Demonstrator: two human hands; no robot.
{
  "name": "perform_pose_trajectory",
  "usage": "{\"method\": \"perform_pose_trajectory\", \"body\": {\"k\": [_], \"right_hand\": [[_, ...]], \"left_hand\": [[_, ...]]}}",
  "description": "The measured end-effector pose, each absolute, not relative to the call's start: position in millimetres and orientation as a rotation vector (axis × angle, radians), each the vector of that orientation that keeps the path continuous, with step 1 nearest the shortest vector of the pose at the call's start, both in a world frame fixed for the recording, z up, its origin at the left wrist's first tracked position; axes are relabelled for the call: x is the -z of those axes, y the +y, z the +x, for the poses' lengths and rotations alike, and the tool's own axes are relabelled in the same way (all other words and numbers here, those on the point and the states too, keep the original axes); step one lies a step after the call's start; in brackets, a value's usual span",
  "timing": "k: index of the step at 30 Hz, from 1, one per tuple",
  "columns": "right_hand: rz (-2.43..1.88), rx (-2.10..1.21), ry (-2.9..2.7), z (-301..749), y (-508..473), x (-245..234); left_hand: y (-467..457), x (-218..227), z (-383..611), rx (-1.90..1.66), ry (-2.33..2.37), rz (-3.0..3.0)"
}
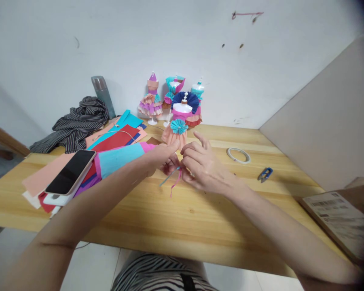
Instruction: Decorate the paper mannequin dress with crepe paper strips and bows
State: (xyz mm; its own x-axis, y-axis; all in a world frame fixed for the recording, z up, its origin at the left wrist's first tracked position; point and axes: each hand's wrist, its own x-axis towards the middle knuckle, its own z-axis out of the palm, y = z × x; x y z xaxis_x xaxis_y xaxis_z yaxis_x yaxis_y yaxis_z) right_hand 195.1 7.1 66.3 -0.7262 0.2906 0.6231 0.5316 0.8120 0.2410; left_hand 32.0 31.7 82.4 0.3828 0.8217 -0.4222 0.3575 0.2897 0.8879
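Above the middle of the table, my left hand (pixel 165 157) and my right hand (pixel 200 165) meet with their fingertips together. Pinched between them are a narrow blue paper strip (pixel 169 177) and a thin pink paper strip (pixel 176 184), whose ends hang down below the fingers. My right hand's fingers are curled, with one finger raised. The upper part of the strips is hidden by the fingers. Just behind my hands stands a small dress form (pixel 182 108) with a navy pleated collar, a pink top, a turquoise rosette (pixel 178 126) and a peach skirt.
More dressed miniature forms (pixel 151 99) stand against the wall. Coloured paper sheets (pixel 118 159), a phone (pixel 71 171), striped cloth (pixel 81 121) and a bottle (pixel 103 95) are at left. Right lie a tape roll (pixel 238 155), blue thread snips (pixel 265 174) and a cardboard box (pixel 339 218).
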Motion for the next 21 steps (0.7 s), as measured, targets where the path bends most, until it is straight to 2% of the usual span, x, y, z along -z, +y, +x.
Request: {"method": "perform_pose_trajectory", "body": {"k": [3, 7, 13, 15, 18, 21], "right_hand": [[-0.643, 0.418, -2.420, 197, 3, -66], [-0.650, 0.061, -2.376, 200, -5, -66], [-1.170, -1.069, -1.783, 203, 2, -63], [-1.245, -1.326, -1.613, 202, 7, -64], [-1.293, -1.467, -1.530, 199, 10, -66], [-1.318, -1.517, -1.529, 198, 10, -67]], "left_hand": [[36, -80, 32, -0.451, 1.230, 1.269], [45, -79, 23, -0.682, 1.277, 1.322], [25, -89, 8, -0.979, 1.099, 1.794], [12, -92, 8, -1.044, 1.026, 2.092], [2, -92, 13, -1.011, 0.967, 2.450], [6, -85, 17, -0.757, 0.968, 2.584]]}}
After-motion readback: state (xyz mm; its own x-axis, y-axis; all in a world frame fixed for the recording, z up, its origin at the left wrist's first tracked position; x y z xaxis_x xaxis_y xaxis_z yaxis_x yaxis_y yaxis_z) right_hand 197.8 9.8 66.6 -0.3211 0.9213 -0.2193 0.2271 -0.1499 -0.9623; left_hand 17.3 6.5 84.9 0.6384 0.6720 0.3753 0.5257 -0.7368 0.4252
